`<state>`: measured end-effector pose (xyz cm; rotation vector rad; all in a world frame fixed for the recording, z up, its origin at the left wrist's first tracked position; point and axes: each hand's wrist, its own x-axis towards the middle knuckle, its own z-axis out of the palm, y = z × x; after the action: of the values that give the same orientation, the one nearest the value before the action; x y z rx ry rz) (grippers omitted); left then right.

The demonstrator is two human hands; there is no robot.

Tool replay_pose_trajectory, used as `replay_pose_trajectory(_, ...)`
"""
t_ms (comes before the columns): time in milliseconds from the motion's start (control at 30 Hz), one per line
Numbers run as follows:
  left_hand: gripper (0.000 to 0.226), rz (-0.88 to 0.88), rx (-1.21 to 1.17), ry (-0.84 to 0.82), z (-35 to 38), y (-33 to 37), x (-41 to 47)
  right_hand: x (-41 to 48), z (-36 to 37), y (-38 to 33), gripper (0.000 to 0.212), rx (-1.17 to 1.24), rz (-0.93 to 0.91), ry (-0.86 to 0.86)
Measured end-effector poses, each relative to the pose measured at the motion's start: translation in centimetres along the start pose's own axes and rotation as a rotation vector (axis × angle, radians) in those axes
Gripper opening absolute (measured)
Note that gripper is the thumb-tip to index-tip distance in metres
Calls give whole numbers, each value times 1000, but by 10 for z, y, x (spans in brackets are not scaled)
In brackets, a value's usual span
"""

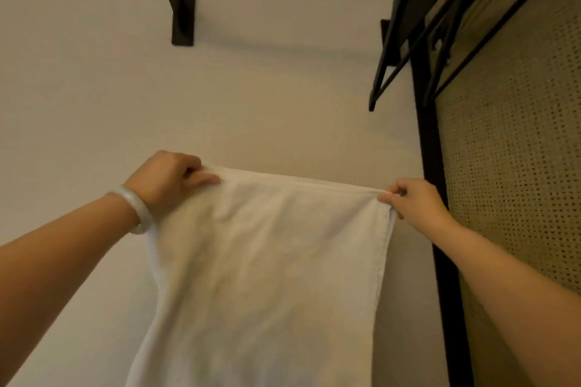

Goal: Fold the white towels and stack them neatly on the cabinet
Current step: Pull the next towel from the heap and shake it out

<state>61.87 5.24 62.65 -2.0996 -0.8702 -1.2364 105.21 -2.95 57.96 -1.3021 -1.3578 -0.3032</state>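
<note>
Left wrist: a pale, translucent round bangle (138,209) sits just behind the hand, clear of the cloth's top edge.
Left hand (169,179): fingers curled over the upper left corner of the towel, thumb pressed flat along the front of the hem. It grips the corner, probably so that the hem cannot slip while the cloth hangs.
Wall bracket: a dark rectangular metal bracket (182,19) with a slanting bar is fixed to the cream wall (283,97), well above the hands and apart from the towel.
Towel: a plain white terry-cloth towel (267,276) is held in the air before the wall. Its top hem is pulled nearly taut between the two hands and the rest hangs down out of view, resting on nothing visible. Held this way it likely hangs flat and square, ready for a first fold.
Right hand (415,204): thumb and fingertips pinch the upper right corner in a narrow grip, the other fingers tucked behind.
Frame post: a dark upright post (430,151) stands just beside the right hand.
Panel: a woven tan cane panel (509,166) fills the right edge.
Cabinet: not in view, so stacking is not yet begun.
</note>
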Motion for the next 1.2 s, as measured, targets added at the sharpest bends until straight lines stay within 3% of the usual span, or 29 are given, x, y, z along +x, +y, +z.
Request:
replay_pose_trajectory(200,35,110,19,-424,3,8,-38,-15,-18,18,14,-36,69,-283)
replay_pose_trajectory(300,23,109,50,-543,18,8,-68,-30,-20,26,9,1,92,-388)
replay_pose_trajectory(467,33,2,137,-448,27,15,-89,-35,-15,23,10,52,111,-397)
replay_pose_trajectory(633,47,-88,209,-464,27,21,-97,-33,-10,25,14,-109,53,-381)
replay_pose_trajectory(800,43,-145,179,-431,10,26,-80,-17,-7,17,16,-174,-9,-270)
replay_pose_trajectory(900,46,-174,97,-283,-16,32,-41,12,-12,-3,13,-101,9,-136)
replay_pose_trajectory(1000,39,-218,-36,-77,-46,37,2,41,-22,-31,34,156,61,-28)
replay_pose_trajectory(1033,35,-211,-54,-49,-50,38,6,44,-23,-35,31,187,95,-47)
replay_pose_trajectory(1100,31,-183,-48,-111,-48,41,-4,40,-22,-29,16,154,206,-152)
replay_pose_trajectory(1200,34,-152,-27,-372,-26,44,-52,11,-20,-2,15,118,378,-350)
